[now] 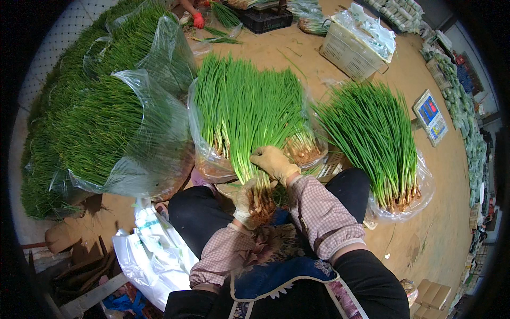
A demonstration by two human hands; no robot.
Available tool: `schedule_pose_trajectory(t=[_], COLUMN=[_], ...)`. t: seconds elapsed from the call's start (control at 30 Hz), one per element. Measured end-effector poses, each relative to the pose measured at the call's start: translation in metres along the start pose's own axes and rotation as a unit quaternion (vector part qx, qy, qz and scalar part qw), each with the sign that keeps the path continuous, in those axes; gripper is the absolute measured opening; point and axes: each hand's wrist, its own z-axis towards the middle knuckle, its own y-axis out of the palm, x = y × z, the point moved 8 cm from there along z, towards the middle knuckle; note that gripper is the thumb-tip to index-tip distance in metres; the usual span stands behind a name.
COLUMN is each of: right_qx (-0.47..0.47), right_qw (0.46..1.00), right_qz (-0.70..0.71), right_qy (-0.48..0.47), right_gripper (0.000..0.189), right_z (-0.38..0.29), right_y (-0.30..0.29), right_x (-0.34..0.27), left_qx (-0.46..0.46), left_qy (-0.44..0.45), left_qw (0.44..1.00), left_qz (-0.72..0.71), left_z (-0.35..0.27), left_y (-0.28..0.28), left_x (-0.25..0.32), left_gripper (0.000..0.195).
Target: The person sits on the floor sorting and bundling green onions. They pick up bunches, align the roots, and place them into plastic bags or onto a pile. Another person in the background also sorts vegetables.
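A handful of green onions (pixel 248 167) hangs over my lap, its brown roots toward me. My gloved left hand (pixel 243 199) wraps the stems just above the roots. On the same stems, a little higher, rests my gloved right hand (pixel 272 160) with curled fingers; whether it grips them firmly is hard to see. Behind both hands stands a clear plastic bag (pixel 211 163) packed with upright green onions (pixel 251 95). To the right, another bunch of green onions (pixel 370 139) leans in its own clear bag (pixel 424 187).
Large bags of green onions (pixel 99 127) crowd the left. White plastic bags (pixel 155 255) lie by my left leg. A digital scale display (pixel 430 117) and a plastic crate (pixel 350 50) stand at right. Beyond, a co-worker's red-gloved hand (pixel 198 20) is near a black crate (pixel 265 20).
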Motion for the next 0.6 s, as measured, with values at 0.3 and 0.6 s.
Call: schedule_pose_trajectory(t=[0.3,0.6], right_qx=[-0.037,-0.040], right_qw=[0.997,0.967], right_qz=[0.052,0.253], right_qy=[0.031,0.005], right_gripper=[0.044,0.032], right_z=[0.015,0.009], right_y=[0.021,0.021], right_x=[0.015,0.029], left_qx=[-0.066,-0.034], left_qy=[-0.005,0.024], left_qw=[0.998,0.996], left_qz=[-0.021,0.075], left_z=[0.003,0.006], left_y=[0.002,-0.004], left_x=[0.000,0.003], left_gripper=[0.041,0.035])
